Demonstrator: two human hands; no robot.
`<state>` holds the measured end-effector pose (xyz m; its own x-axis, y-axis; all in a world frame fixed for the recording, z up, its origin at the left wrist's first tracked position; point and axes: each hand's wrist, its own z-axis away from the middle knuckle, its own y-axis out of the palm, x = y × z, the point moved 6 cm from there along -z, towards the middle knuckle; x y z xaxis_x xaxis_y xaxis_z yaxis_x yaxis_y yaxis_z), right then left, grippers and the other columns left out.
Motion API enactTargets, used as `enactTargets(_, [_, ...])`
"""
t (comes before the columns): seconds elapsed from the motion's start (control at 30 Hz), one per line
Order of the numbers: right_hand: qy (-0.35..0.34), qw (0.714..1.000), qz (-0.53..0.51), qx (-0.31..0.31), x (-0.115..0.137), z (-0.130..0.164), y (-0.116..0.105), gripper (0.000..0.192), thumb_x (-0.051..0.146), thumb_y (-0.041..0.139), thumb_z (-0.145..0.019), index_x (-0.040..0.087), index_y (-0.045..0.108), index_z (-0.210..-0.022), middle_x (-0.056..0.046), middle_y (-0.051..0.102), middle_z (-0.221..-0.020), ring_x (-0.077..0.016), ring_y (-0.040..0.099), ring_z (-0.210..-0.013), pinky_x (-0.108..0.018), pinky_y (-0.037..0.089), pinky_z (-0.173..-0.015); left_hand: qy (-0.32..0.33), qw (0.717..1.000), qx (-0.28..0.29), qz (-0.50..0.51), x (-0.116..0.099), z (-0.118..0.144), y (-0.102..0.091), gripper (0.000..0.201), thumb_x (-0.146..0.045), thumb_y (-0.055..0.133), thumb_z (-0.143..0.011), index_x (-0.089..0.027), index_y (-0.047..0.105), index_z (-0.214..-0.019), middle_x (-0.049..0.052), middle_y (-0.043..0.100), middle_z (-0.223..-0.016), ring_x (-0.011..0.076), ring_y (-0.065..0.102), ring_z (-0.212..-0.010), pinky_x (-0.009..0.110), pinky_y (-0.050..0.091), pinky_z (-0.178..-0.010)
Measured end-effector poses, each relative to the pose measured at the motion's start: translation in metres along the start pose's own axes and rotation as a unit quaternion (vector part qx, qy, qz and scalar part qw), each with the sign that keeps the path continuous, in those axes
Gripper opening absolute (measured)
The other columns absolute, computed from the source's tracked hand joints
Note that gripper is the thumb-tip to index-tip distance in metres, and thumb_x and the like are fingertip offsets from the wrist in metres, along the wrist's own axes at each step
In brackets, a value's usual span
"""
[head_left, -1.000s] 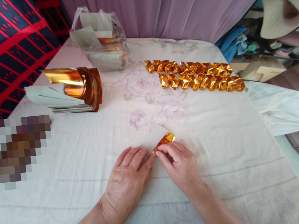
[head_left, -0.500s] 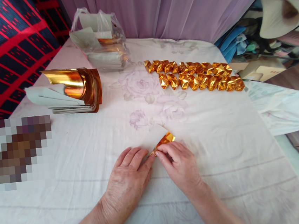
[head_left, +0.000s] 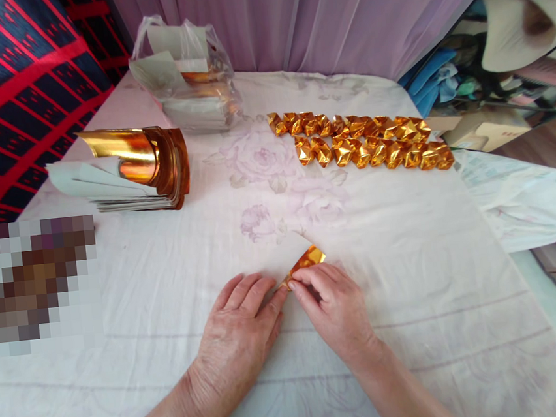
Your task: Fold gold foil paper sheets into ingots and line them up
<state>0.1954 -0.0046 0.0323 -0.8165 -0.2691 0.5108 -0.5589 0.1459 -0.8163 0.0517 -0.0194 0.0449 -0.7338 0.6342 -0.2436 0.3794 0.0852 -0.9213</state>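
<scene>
From where I stand, the small sheet of gold-and-white paper [head_left: 296,257] lies flat on the cloth-covered worktop [head_left: 424,253], just past the fingertips of both hands and angled away toward the right. The right hand [head_left: 335,301] pinches the near end of its gold folded strip between thumb and fingers. The left hand [head_left: 238,333] rests palm down, fingers together at the sheet's near left side, its index finger reaching that same fold; whether its thumb grips, I can't tell. Well beyond the right hand sit two rows of folded gold pieces [head_left: 378,155]; beyond the left, a curled paper stack [head_left: 174,169].
</scene>
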Motion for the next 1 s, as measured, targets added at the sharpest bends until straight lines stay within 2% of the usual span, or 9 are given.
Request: enactTargets(1.0, [0.008, 1.0, -0.01, 0.01, -0.0014, 0.0007, 0.0016, 0.012, 0.025, 0.056, -0.096, 0.022, 0.062, -0.085, -0.001, 0.068, -0.079, -0.017, 0.061, -0.076, -0.031, 0.041, -0.073, 0.0, 1.0, 0.002, -0.003, 0.0001, -0.0002, 0.0012, 0.028, -0.022, 0.05, -0.096, -0.02, 0.067, -0.118, 0.008, 0.068, -0.115, 0.026, 0.061, -0.109, 0.048, 0.051, -0.098])
